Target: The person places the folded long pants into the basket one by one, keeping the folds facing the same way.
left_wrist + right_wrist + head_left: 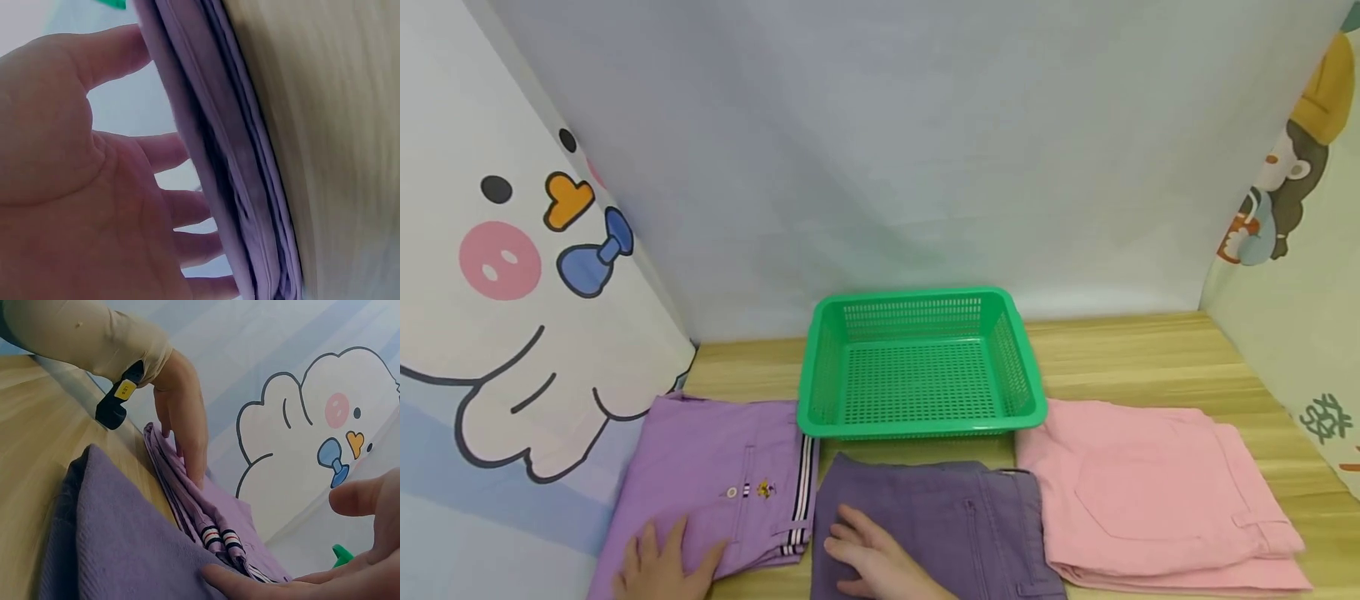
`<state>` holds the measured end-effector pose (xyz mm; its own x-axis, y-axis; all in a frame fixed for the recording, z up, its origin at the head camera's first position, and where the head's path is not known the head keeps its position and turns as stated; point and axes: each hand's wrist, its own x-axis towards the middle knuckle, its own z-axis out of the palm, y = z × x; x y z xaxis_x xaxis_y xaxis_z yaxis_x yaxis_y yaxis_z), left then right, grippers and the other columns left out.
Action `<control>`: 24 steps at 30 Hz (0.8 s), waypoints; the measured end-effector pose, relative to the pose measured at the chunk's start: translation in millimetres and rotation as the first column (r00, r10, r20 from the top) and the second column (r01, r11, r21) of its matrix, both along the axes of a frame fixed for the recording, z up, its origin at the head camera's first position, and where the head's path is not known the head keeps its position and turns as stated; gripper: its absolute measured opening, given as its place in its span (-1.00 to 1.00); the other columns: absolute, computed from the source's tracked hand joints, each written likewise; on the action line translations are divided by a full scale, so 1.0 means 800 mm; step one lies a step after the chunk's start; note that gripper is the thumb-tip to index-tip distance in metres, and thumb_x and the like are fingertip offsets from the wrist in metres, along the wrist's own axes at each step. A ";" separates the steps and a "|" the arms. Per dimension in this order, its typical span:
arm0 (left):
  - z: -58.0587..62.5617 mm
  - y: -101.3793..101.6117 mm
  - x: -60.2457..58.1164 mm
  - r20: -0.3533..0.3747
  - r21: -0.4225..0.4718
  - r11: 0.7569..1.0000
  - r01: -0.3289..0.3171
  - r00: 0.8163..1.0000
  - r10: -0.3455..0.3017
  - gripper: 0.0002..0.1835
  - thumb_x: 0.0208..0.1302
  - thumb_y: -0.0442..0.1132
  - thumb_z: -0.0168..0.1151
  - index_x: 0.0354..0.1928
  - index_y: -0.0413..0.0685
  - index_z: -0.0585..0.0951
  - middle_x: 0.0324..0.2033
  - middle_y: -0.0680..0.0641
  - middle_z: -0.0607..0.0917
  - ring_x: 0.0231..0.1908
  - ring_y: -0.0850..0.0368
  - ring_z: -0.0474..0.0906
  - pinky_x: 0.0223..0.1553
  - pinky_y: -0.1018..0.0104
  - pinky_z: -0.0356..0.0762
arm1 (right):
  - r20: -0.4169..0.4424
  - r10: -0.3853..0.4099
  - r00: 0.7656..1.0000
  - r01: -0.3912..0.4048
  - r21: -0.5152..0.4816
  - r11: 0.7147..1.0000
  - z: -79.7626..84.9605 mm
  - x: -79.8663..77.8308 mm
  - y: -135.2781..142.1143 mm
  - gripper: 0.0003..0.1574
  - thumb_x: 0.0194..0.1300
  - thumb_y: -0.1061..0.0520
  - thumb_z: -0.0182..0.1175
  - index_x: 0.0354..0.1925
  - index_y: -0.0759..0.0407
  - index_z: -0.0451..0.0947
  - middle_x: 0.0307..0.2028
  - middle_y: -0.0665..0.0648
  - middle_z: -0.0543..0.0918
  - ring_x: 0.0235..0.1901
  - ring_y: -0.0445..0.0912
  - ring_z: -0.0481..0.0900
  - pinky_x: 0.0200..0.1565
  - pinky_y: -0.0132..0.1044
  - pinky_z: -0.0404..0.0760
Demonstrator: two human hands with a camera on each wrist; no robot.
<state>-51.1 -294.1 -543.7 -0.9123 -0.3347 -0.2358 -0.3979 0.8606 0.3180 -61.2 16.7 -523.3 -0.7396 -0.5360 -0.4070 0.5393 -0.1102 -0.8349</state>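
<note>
Folded lilac trousers with a striped waistband lie at the left in the head view. My left hand rests its spread fingertips on their near part. The left wrist view shows this hand's palm beside the stacked fabric edges, the fingers lightly bent on top. In the middle lie folded dark purple trousers. Over their left part is my right hand, fingers loosely extended. From the right wrist view, a finger of the right hand touches the dark purple cloth, and its thumb stands apart.
A green plastic basket with nothing in it stands behind the dark purple trousers. Folded pink trousers lie at the right, reaching the basket's corner. Beneath is a wooden table. A white curtain closes the back, with printed cloths at both sides.
</note>
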 end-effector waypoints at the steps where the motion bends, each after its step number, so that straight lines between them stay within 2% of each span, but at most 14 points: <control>1: -0.002 -0.005 0.001 -0.009 -0.006 1.000 -0.013 1.000 0.013 0.01 0.33 0.37 0.25 0.50 -0.30 0.32 0.48 -0.61 0.08 0.48 -0.68 -0.10 0.39 -0.69 -0.08 | 0.012 -0.001 1.000 0.001 0.009 1.000 0.007 0.001 -0.001 0.08 0.58 -0.04 0.17 0.67 0.44 -0.16 0.59 0.59 0.13 0.57 0.49 0.13 0.36 0.41 0.48; 4: -0.006 -0.017 0.005 -0.031 -0.026 0.998 -0.053 0.998 0.052 -0.02 0.32 0.33 0.30 0.47 -0.32 0.34 0.46 -0.61 0.10 0.48 -0.69 -0.10 0.38 -0.70 -0.08 | 0.009 -0.008 1.000 0.008 0.025 1.000 0.022 0.005 -0.007 -0.01 0.60 0.06 0.11 0.64 0.52 -0.12 0.55 0.64 0.16 0.54 0.53 0.15 0.35 0.46 0.45; 9: -0.011 -0.033 0.012 -0.054 -0.025 0.989 -0.145 0.988 0.143 -0.01 0.31 0.25 0.33 0.44 -0.42 0.26 0.45 -0.62 0.04 0.47 -0.71 -0.15 0.41 -0.72 -0.16 | 0.019 0.017 1.000 -0.018 0.039 0.999 0.020 0.007 -0.017 -0.07 0.59 0.09 0.10 0.61 0.56 -0.04 0.51 0.64 0.25 0.50 0.49 0.27 0.35 0.39 0.49; 12: -0.015 -0.037 0.016 -0.137 0.010 0.981 -0.195 0.971 0.195 0.05 0.25 0.16 0.40 0.45 -0.50 0.17 0.42 -0.66 0.06 0.47 -0.71 -0.13 0.41 -0.72 -0.13 | -0.004 0.025 1.000 -0.025 0.027 0.999 0.014 0.011 -0.021 -0.11 0.57 0.10 0.09 0.57 0.60 0.03 0.48 0.62 0.33 0.45 0.44 0.41 0.40 0.30 0.49; 15: -0.019 -0.042 0.018 -0.198 0.048 0.977 -0.208 0.957 0.214 0.14 0.20 0.11 0.43 0.53 -0.52 0.07 0.42 -0.70 0.07 0.45 -0.73 -0.05 0.39 -0.69 -0.03 | -0.026 0.027 0.999 -0.026 0.030 0.999 0.011 0.013 -0.024 -0.14 0.56 0.10 0.10 0.53 0.63 0.09 0.45 0.59 0.40 0.41 0.40 0.49 0.45 0.25 0.45; 17: -0.021 -0.046 0.017 -0.189 0.062 0.978 -0.201 0.959 0.209 0.19 0.22 0.12 0.41 0.57 -0.52 -0.01 0.45 -0.71 0.05 0.43 -0.75 -0.01 0.40 -0.66 0.02 | -0.033 0.028 0.999 -0.027 0.027 0.999 0.009 0.014 -0.025 -0.12 0.56 0.09 0.11 0.54 0.62 0.08 0.44 0.59 0.41 0.40 0.41 0.50 0.46 0.25 0.43; 20: -0.022 -0.058 0.015 -0.205 0.037 0.989 -0.146 0.967 0.151 0.17 0.21 0.09 0.41 0.53 -0.61 0.03 0.34 -0.77 0.20 0.29 -0.79 0.22 0.32 -0.58 0.26 | 0.023 0.047 0.999 -0.048 0.048 0.998 -0.012 0.008 -0.028 -0.01 0.53 -0.04 0.17 0.58 0.55 0.05 0.40 0.53 0.50 0.37 0.38 0.54 0.44 0.28 0.44; 24: -0.022 -0.076 0.011 -0.177 0.028 0.989 -0.143 0.973 0.146 0.07 0.24 0.06 0.38 0.40 -0.69 0.10 0.16 -0.79 0.36 0.15 -0.76 0.38 0.20 -0.52 0.42 | 0.104 0.099 0.990 -0.105 0.060 0.993 -0.049 -0.004 -0.034 0.16 0.46 -0.22 0.26 0.61 0.47 0.04 0.27 0.32 0.66 0.27 0.22 0.67 0.36 0.21 0.55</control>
